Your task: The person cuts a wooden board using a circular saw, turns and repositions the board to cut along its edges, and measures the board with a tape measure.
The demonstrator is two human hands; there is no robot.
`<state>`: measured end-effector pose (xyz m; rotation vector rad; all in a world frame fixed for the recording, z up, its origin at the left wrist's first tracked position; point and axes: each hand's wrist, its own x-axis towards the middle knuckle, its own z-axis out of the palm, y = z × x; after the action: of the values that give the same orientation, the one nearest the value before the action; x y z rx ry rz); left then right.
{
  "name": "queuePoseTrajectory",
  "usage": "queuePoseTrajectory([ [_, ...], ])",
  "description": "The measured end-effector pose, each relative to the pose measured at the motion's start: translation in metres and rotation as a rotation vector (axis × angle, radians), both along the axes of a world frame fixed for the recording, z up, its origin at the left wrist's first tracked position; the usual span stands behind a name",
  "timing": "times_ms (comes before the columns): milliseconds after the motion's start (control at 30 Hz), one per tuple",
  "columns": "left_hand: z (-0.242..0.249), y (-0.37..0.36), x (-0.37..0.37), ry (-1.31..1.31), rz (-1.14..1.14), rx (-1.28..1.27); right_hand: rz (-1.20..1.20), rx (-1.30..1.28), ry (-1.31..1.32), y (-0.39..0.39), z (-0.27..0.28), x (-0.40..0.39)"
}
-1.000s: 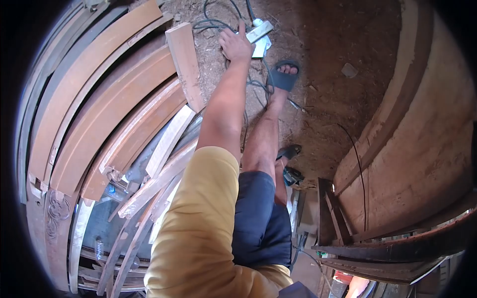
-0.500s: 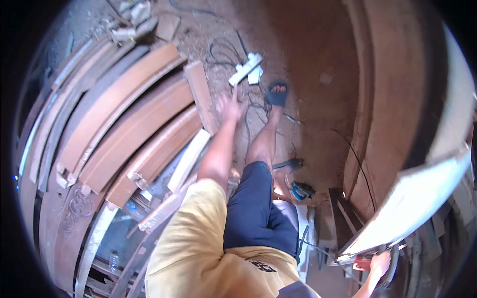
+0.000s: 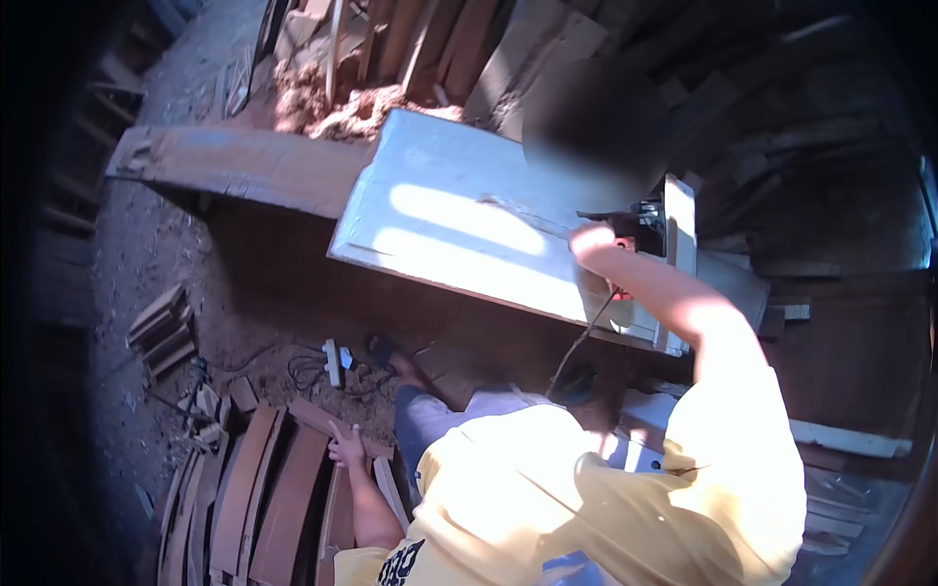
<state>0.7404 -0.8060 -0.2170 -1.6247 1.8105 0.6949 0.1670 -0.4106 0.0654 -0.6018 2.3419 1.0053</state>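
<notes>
My right hand point(image 3: 594, 241) is closed on a red-and-black corded power tool point(image 3: 623, 256) on top of a pale bench point(image 3: 449, 181). My forearm and the glare hide part of the tool, so I cannot tell its exact kind. Its cord point(image 3: 583, 342) drops over the bench's near edge towards my lap. Low on the left, my left hand point(image 3: 346, 444) has its fingers spread over the end of a stack of curved wooden pieces point(image 3: 244, 488). On the dirt floor beyond it lies a white power strip point(image 3: 333, 362) among dark cables.
A long brown plank point(image 3: 244, 166) extends left from the bench. A pale upright board point(image 3: 679, 230) stands beside the tool. Short wood blocks point(image 3: 164, 332) are piled on the floor at left. My sandalled foot point(image 3: 383, 350) is by the power strip. Wood shavings point(image 3: 357, 109) lie behind the bench.
The view has swung up towards the bench. My left hand has drawn back from beside the power strip to the wooden pieces. My right hand still grips the red tool.
</notes>
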Motion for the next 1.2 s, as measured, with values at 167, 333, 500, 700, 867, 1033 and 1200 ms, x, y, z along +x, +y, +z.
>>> queuePoseTrajectory([
  [167, 0.048, -0.026, -0.06, 0.255, -0.157, -0.373, 0.026, -0.267, 0.025, 0.024, 0.175, 0.069],
  [333, 0.128, 0.098, -0.168, 0.672, -0.589, -0.482, -0.3, -0.722, 0.324, 0.184, 0.27, 0.183],
  [500, 0.236, 0.325, -0.287, 1.211, -1.221, -0.084, -0.865, -0.92, 0.546, 0.319, 0.28, 0.302],
  [700, 0.26, 0.525, -0.389, 1.271, -1.903, 0.209, -1.264, -1.04, 0.795, 0.407, 0.225, 0.422],
  [867, 0.227, 0.57, -0.436, 1.264, -2.012, 0.25, -1.497, -1.252, 0.925, 0.42, 0.189, 0.486],
  [1033, 0.233, 0.579, -0.432, 1.135, -2.096, 0.089, -1.516, -1.34, 0.986, 0.424, 0.144, 0.508],
  [1200, 0.231, 0.579, -0.433, 1.104, -2.112, 0.071, -1.556, -1.39, 0.916, 0.414, 0.129, 0.497],
])
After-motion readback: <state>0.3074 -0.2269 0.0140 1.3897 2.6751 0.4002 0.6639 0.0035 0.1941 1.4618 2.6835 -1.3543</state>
